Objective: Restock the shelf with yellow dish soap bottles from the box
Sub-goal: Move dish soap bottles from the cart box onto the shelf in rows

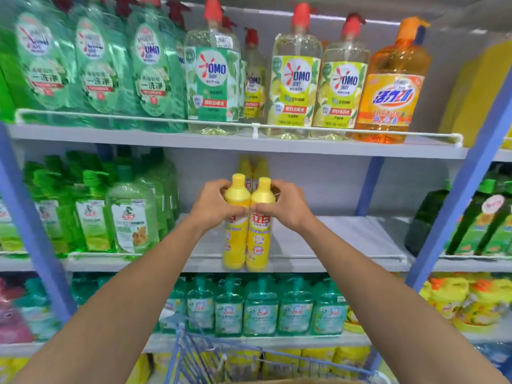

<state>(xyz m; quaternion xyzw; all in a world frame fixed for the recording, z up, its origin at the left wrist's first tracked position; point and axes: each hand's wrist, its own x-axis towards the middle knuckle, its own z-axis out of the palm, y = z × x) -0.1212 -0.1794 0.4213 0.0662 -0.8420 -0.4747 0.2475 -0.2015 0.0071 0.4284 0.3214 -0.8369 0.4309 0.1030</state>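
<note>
I am looking into a shop aisle with blue-framed shelving [457, 195], every tier carrying dish soap. The middle shelf [346, 236] is showing a wide bare stretch of grey board right of centre, and I judge that gap is where the stock is going. Green bottles [130, 217] are crowding its left end. Teal bottles [260, 309] are lining the tier below. A blue wire basket [199, 353] is sitting at the bottom of my view. A brown strip under it may be the box, but I cannot tell.

Two yellow bottles [235, 245] are standing upright, side by side and touching, with labels facing me. Their bases are level with the middle shelf's front lip, by the white rail [360, 254]. Whether they are resting there I cannot tell. More yellow bottles [253, 167] are standing behind them near the back wall, so I judge I am filling the row forward.

My left grip [212, 207] is clamping the left bottle's shoulder and my right grip [286, 207] the right one's. Their thumbs are nearly meeting at the seam. Holding high, just under the caps [238, 180], is probably letting me squeeze the pair together and steer both at once.
</note>
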